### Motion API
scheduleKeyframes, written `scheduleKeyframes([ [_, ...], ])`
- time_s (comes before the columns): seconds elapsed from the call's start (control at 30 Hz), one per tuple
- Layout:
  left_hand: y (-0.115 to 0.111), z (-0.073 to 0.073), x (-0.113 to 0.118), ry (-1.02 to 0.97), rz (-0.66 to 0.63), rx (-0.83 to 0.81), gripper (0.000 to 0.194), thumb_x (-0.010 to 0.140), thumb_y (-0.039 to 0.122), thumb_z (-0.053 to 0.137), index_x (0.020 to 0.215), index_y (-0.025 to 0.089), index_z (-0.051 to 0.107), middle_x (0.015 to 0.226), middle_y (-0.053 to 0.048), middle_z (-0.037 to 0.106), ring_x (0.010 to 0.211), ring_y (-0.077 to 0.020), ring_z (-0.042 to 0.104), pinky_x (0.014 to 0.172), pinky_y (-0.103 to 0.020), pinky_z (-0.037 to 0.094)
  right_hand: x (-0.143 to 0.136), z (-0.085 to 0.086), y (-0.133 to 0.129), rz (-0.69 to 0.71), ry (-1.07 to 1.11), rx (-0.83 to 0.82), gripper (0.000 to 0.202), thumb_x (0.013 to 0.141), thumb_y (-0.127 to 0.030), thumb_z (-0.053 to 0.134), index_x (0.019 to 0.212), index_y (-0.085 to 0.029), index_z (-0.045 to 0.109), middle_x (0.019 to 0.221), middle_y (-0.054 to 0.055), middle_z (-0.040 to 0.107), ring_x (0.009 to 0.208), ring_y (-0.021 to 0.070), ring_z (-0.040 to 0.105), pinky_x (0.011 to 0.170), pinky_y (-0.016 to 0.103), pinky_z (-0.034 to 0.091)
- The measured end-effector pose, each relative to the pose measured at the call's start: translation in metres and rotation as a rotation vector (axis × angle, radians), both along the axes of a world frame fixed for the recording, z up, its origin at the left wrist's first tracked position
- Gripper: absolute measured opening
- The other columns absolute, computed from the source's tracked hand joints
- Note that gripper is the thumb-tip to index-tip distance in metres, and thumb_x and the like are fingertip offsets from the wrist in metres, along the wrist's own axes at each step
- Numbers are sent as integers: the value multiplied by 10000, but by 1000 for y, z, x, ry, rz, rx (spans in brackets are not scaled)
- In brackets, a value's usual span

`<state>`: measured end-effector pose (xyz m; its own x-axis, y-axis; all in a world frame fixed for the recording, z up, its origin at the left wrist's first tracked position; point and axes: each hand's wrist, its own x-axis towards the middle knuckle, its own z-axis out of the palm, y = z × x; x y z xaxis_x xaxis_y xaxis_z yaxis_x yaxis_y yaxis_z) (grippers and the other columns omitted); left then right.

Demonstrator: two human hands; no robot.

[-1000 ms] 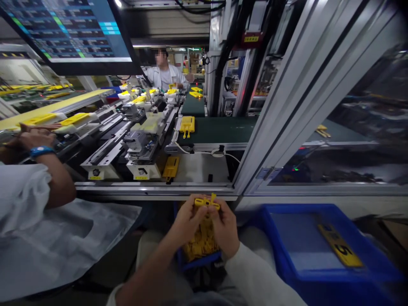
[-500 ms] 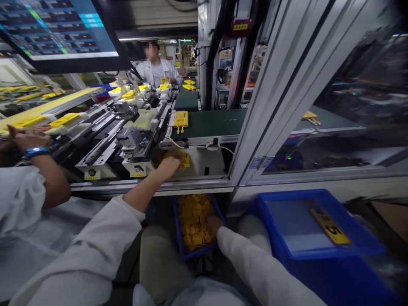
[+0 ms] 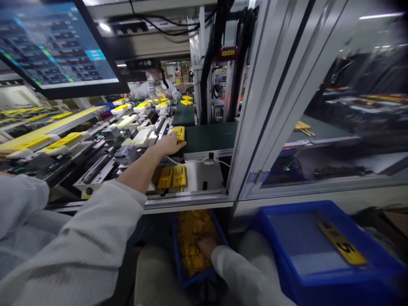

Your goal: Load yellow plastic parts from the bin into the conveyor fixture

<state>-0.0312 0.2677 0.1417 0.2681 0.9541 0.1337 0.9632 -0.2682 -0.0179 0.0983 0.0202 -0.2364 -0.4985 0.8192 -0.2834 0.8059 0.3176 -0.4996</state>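
Observation:
My left hand (image 3: 170, 145) is at the near end of a yellow plastic case (image 3: 179, 133) on the green conveyor belt (image 3: 210, 137). Its fingers and thumb close round the case, partly covering it. Below the belt, two more yellow cases, a left one (image 3: 165, 177) and a right one (image 3: 179, 175), lie side by side on a metal shelf (image 3: 199, 173). My right hand (image 3: 206, 246) reaches into a blue bin (image 3: 179, 267) of small yellow pieces (image 3: 193, 238) under the bench edge. Its fingertips are dim and blurred among the pieces.
Rail-mounted fixtures (image 3: 126, 154) with yellow cases stand left of the belt. A metal frame post (image 3: 255, 114) rises on the right. A blue crate (image 3: 280, 238) holds a yellow plate marked 5 (image 3: 346, 246). A co-worker's sleeve (image 3: 22, 199) is close on my left; another person (image 3: 153, 87) works opposite.
My left hand has moved up from the lower shelf to the case on the belt, leaving two cases on the shelf in plain sight. My right hand stays in the bin. The view has tilted up.

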Motion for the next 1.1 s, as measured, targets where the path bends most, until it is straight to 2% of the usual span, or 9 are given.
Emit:
scheduleKeyframes([
  [0.1, 18, -2, -1, 12, -13, -122, 797, 810, 738, 340, 1357, 166, 433, 1430, -157, 440, 1232, -340, 465, 979, -405, 366, 1, -2, -1, 38, -31, 25, 333, 753, -102, 532, 1038, -151, 698, 1062, 130, 712, 1053, 284, 615, 966, 397, 415],
  [0.2, 10, -7, 3, 7, -54, -78, 847, 742, 786, 404, 1342, 192, 465, 1432, -150, 438, 1246, -378, 426, 996, -450, 334, -1, -6, -4, 77, -44, 47, 348, 751, -137, 558, 1070, -178, 691, 1135, 120, 688, 1079, 302, 601, 966, 426, 408],
  [0.37, -41, -21, 10, -76, -380, 169, 546, 754, 433, 642, 1253, 232, 548, 1279, -103, 573, 1220, -331, 431, 1059, -488, 257, -9, -10, -8, -35, -40, 93, 297, 826, -165, 482, 1039, -140, 689, 1113, 177, 675, 1087, 340, 582, 928, 479, 401],
  [0.47, -86, -37, 15, -365, -484, 345, 253, 810, 207, 542, 1046, 203, 633, 1088, -84, 651, 1133, -247, 518, 1094, -463, 255, -7, -11, -11, -174, 42, 116, 243, 835, -197, 498, 990, -139, 677, 1076, 177, 677, 1078, 322, 582, 904, 422, 411],
  [0.6, -158, -72, 24, -1054, -374, 367, 215, 825, 286, 592, 1026, 210, 610, 1057, -69, 661, 1086, -223, 583, 1031, -421, 391, 7, -1, -12, -377, 156, 81, 242, 902, -313, 430, 978, -174, 614, 848, 89, 695, 788, 217, 643, 712, 311, 455],
  [0.73, -220, -126, 23, -1769, 143, -49, 336, 798, 418, 655, 1031, 189, 574, 1005, -75, 688, 897, -224, 671, 807, -370, 536, 32, 35, -9, -709, 576, 22, 162, 765, -351, 611, 758, -197, 561, 705, 16, 637, 681, 173, 595, 635, 267, 452],
  [0.83, -247, -168, 13, -1853, 387, -303, 418, 732, 428, 718, 1020, 157, 583, 944, -79, 707, 807, -221, 688, 739, -356, 553, 51, 78, -8, -790, 848, -93, 253, 682, -358, 704, 821, -182, 586, 731, 19, 650, 681, 172, 598, 612, 271, 480],
  [0.97, -266, -194, 1, -1669, 345, -466, 419, 743, 410, 704, 1060, 154, 608, 971, -82, 712, 853, -230, 683, 747, -342, 551, 63, 138, -8, -664, 1045, -118, 364, 729, -413, 699, 993, -172, 628, 844, 48, 691, 776, 182, 641, 716, 308, 526],
  [1.1, -274, -189, -3, -1515, 204, -532, 384, 764, 373, 680, 1080, 164, 622, 1015, -86, 711, 960, -250, 664, 801, -335, 537, 57, 186, -7, -472, 916, 116, 216, 801, -350, 653, 960, -204, 649, 862, 35, 701, 797, 172, 650, 740, 299, 521],
])
